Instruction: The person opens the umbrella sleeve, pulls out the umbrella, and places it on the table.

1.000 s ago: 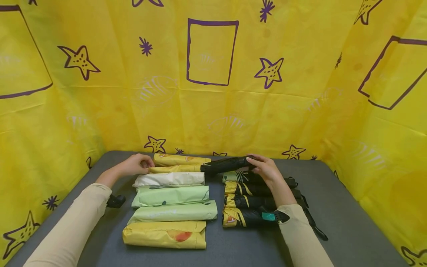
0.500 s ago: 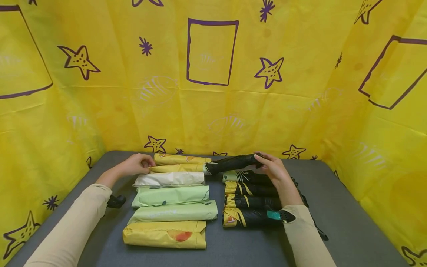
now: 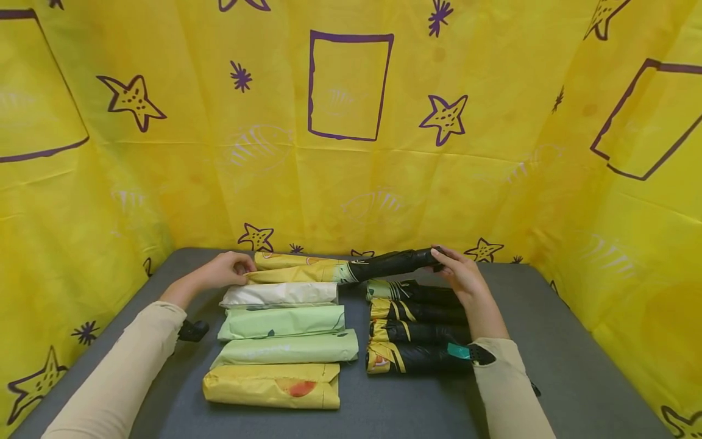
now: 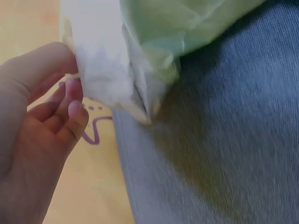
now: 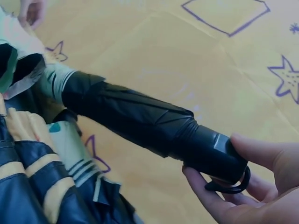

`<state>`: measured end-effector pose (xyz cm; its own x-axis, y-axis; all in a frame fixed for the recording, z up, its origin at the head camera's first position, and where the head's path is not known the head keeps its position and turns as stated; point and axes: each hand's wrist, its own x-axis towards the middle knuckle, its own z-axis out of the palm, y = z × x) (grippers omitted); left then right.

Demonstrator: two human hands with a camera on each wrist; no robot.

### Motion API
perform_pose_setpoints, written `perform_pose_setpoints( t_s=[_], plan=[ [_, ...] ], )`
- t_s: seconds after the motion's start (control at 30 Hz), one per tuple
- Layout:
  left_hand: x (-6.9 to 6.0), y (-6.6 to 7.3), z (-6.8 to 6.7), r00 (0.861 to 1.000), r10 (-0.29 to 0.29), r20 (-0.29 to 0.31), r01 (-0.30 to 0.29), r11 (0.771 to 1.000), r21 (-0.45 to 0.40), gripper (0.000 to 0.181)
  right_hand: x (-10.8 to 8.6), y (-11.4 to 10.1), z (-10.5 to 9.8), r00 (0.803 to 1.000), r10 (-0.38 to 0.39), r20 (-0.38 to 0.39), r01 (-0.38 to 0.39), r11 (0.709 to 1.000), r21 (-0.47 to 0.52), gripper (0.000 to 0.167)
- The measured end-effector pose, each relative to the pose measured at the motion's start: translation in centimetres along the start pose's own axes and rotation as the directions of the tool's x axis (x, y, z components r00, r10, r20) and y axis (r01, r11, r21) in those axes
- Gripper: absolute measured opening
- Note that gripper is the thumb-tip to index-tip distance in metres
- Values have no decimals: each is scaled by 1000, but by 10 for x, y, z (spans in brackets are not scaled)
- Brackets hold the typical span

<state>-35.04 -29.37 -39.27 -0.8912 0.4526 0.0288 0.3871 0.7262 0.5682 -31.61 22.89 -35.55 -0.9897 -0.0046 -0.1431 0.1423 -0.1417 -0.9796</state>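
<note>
A folded umbrella (image 3: 392, 264), black with a pale green end, slants up to the right with its left end still inside a yellow fabric sleeve (image 3: 301, 274). My right hand (image 3: 462, 277) pinches its black handle between thumb and fingers; a dark loop hangs at the handle's end (image 5: 217, 158) in the right wrist view. At the sleeve's far left end, my left hand (image 3: 225, 270) pinches the yellow fabric. Just in front lies a white sleeve (image 3: 280, 294), which hides part of the left fingers' grip in the left wrist view.
Green sleeves (image 3: 282, 322) and a yellow sleeve (image 3: 271, 387) lie in a row nearer me; another yellow sleeve (image 3: 298, 261) is at the back. Several folded umbrellas (image 3: 422, 332) lie side by side under my right forearm. A yellow patterned curtain (image 3: 351, 183) surrounds the grey table (image 3: 570, 341).
My right hand has moved right and slightly up, drawing the umbrella farther out of the yellow sleeve, so its pale green end now shows. The left hand has stayed in place.
</note>
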Motion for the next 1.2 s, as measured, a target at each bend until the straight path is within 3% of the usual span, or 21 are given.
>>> perform_pose_setpoints(
  t_s=[0.17,0.5,0.93,1.07,1.2],
  plan=[
    [-5,-4,-3,999,-30,-12,30,1000,8,19,-3,-6,-11,1000,-16,-17,17,999,27,70],
    [-5,-9,-3,1000,-3,-13,3,1000,-11,23,-8,-14,-23,1000,-12,-29,15,993,116,71],
    [-2,-6,-1,1000,2,-1,-2,1000,-10,22,-13,-16,-43,986,29,-167,19,960,279,73],
    [-2,-6,0,1000,-3,4,3,1000,-15,22,-11,-11,-48,977,14,-212,33,976,214,72],
    [-3,-6,0,1000,-8,7,8,1000,-22,23,-8,-6,-56,982,-10,-189,26,996,85,72]
  ],
)
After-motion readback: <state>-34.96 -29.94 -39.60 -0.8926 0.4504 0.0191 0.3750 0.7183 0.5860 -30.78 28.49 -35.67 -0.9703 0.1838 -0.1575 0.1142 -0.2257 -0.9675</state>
